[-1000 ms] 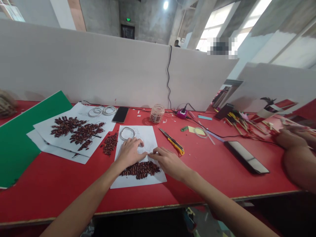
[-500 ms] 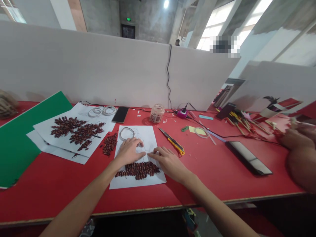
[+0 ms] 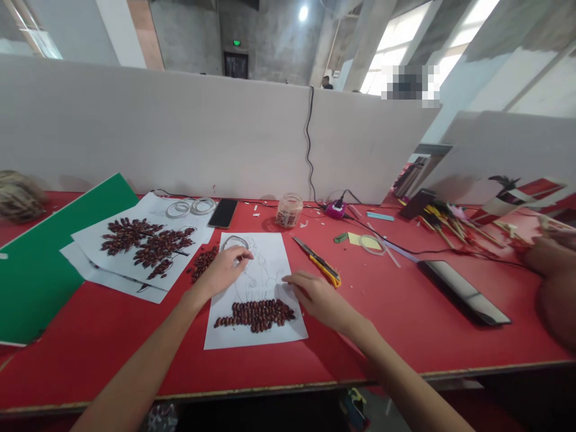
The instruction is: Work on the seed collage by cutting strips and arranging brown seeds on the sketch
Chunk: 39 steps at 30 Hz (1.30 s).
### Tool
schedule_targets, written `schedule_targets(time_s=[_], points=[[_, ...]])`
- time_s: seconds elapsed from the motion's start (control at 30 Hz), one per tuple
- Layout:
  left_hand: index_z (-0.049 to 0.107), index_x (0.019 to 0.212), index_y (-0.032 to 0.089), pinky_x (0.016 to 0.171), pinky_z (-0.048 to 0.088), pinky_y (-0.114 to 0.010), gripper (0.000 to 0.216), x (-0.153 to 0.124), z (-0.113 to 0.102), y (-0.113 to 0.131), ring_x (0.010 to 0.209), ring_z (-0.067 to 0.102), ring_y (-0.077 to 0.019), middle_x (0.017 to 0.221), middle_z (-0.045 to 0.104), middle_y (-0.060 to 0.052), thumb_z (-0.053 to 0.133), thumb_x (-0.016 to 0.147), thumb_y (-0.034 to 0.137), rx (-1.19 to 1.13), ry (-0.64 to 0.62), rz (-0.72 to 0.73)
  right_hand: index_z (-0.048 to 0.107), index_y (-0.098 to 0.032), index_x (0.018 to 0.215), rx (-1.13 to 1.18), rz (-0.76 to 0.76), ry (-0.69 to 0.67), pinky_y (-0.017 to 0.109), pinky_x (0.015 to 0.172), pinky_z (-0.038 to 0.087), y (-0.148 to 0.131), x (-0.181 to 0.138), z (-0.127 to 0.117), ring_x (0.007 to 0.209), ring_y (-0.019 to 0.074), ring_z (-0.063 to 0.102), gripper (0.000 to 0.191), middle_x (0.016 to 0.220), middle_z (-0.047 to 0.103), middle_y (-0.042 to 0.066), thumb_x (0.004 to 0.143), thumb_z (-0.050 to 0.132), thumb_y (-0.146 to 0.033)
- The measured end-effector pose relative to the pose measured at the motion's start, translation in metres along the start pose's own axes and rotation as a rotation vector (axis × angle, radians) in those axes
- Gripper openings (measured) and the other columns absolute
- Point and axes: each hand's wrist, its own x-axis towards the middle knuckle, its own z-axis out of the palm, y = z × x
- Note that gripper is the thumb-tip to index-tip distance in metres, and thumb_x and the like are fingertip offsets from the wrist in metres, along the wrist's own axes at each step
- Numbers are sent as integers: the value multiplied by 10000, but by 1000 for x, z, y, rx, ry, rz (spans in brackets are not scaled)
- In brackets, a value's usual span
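Observation:
A white sheet (image 3: pixel 270 241) with a pencil drawing lies in front of me, its lower part covered by tight rows of dark brown seeds (image 3: pixel 258 313). My left hand (image 3: pixel 222 270) hovers over the sheet's left edge, between a pile of loose seeds (image 3: pixel 201 264) and a ring of tape (image 3: pixel 236 240) that it partly covers. Its fingers are curled together; whatever they hold, if anything, is too small to make out. Over the right edge of the sheet is my right hand (image 3: pixel 317 297), its fingers loosely apart, pointing left, with nothing visible in them.
Left are seed-covered sheets (image 3: pixel 157 288) and a green board (image 3: pixel 31 288). Behind the drawing stand a phone (image 3: pixel 223 213) and a jar of seeds (image 3: pixel 288 211). An open yellow cutter (image 3: pixel 324 267), a dark tablet-like slab (image 3: pixel 463 292) and another person's arm (image 3: pixel 555 264) are right.
My hands have moved apart, the left up and leftward, the right slightly to the right. More of the drawing shows between them. The left fingers have drawn closer together. The view has shifted slightly.

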Motion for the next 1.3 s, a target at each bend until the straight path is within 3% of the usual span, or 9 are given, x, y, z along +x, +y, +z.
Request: schedule_targets(time_s=[0.1,0.23,0.43,0.5,0.6,0.77,0.93,1.1,1.3], points=[[711,1063,237,981,467,-411,203,1,-16,-12,1101,606,-263,1162,698,-60,566,923,215,261,32,62,646,-232,931,106,107,158,318,750,471,-1,16,-9,803,203,625,147,909,700,54,982,519,-286],[745,1006,247,932,455,-403,147,0,-16,-25,1063,606,-275,1135,708,-58,633,913,228,445,9,58,520,-232,717,204,174,361,281,648,409,-4,49,-6,610,160,531,313,640,587,-3,976,547,-406],[735,956,240,866,433,-395,170,-6,-9,-19,1024,605,-262,1062,721,-50,567,981,239,512,67,51,595,-208,1077,345,99,368,285,702,477,-5,87,29,748,178,638,227,930,675,62,1000,413,-321],[724,1001,236,864,432,-397,182,-8,-10,-18,1028,603,-267,1068,717,-56,546,981,204,529,69,41,597,-209,1139,280,100,398,311,776,486,2,83,27,826,199,645,248,985,683,80,995,411,-288],[701,1089,225,916,435,-399,240,-9,-12,-18,1070,599,-262,1138,700,-61,498,985,150,497,112,62,638,-211,1125,-108,149,498,378,924,448,21,57,3,1073,268,611,280,1142,677,131,1010,389,-271],[700,1050,221,980,456,-373,205,-14,-14,-16,1065,625,-223,1109,710,-39,503,1005,185,321,5,177,630,-205,1186,-542,383,310,434,854,455,49,5,-33,1174,338,581,290,1244,656,152,998,423,-279],[697,1046,218,974,480,-377,185,-23,-14,-9,1060,637,-213,1107,716,-36,514,1023,226,234,-73,238,606,-184,1182,-657,489,181,418,816,462,48,1,-27,1119,335,612,289,1194,659,162,1013,476,-379],[698,1121,230,968,491,-385,219,-31,-8,2,1083,640,-207,1153,713,-42,494,1041,228,224,-132,335,620,-186,999,-571,515,141,381,755,466,54,10,-17,999,312,652,179,1049,679,154,994,485,-304],[712,1141,222,947,479,-390,233,-34,8,18,1123,617,-223,1187,684,-62,512,1027,186,316,-233,453,542,-211,1083,-153,448,347,337,689,515,52,-17,-18,838,259,705,177,961,721,100,939,532,-312]])
